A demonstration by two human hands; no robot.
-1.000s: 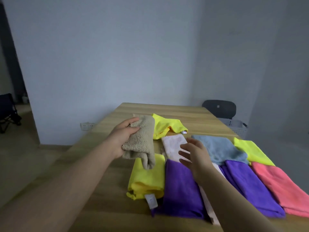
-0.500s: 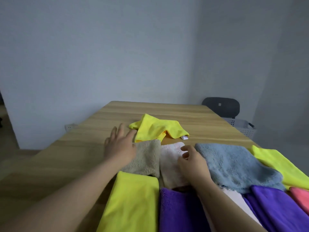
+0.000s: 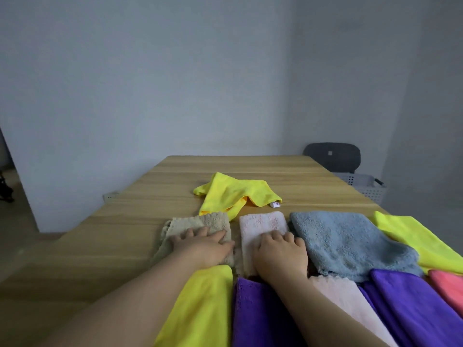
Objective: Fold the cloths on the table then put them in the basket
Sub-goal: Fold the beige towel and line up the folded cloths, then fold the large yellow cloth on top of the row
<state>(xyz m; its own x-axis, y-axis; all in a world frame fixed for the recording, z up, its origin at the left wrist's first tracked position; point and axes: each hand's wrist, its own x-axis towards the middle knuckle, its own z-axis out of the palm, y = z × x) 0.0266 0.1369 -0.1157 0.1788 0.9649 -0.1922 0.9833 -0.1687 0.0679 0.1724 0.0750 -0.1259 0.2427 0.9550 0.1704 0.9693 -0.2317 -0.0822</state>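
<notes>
- Head view, looking down a long light wooden table (image 3: 125, 234); the bottom edge of the frame cuts off my forearms and the nearest cloths.
- A grey perforated plastic basket (image 3: 363, 184) sits past the table's far right corner. The table edge hides its lower part, and I cannot see inside it.
- A dark chair back (image 3: 333, 156) shows behind the basket; its seat is hidden.
- My right forearm covers part of a folded purple cloth (image 3: 258, 316) and a pale peach cloth (image 3: 350, 301) beside it.
- A coral-pink cloth (image 3: 448, 284) and a lime-yellow cloth (image 3: 416, 239) run off the right edge.
- My left hand (image 3: 203, 246) lies palm down on a folded beige fluffy cloth (image 3: 200, 222), fingers straight and close together, pressing it flat.
- My right hand (image 3: 280, 254) lies palm down on a folded pale pink fluffy cloth (image 3: 261, 221), fingers slightly bent and resting on top, gripping nothing.
- The beige and pink cloths lie side by side, nearly touching.
- A grey-blue fluffy cloth (image 3: 345, 241) lies just right of the pink one.
- A crumpled bright yellow microfibre cloth (image 3: 233, 194), unfolded, lies farther up the table, its near edge touching the beige cloth.
- A folded yellow cloth (image 3: 200, 309) lies under my left wrist.
- A second purple cloth (image 3: 421, 309) lies below the blue one.
</notes>
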